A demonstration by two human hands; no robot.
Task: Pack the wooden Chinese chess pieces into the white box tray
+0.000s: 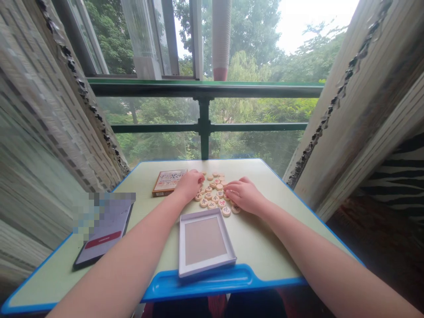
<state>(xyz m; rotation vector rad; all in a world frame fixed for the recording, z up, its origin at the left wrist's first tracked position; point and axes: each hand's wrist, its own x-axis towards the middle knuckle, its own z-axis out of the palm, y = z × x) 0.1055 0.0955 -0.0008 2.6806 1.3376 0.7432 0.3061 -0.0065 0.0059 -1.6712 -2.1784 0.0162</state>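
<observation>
Several round wooden pieces with red or dark characters (212, 205) lie in a loose cluster on the pale table (265, 251). At the cluster's left edge is my left hand (190, 184), its fingers curled together at the tips; what they hold, if anything, is too small to make out. My right hand (244, 194) rests over the right edge of the pieces, palm down, with its fingers stretched out and touching some of them. An open, shallow white box tray (205, 242) lies nearer to me, with nothing in it.
A printed box lid (162, 185) lies left of my left hand. A tablet or phone (106, 238) is at the table's left side. The table's blue rim has a molded trough (202, 287) in front. Behind stand a green railing (205, 89), a window and curtains.
</observation>
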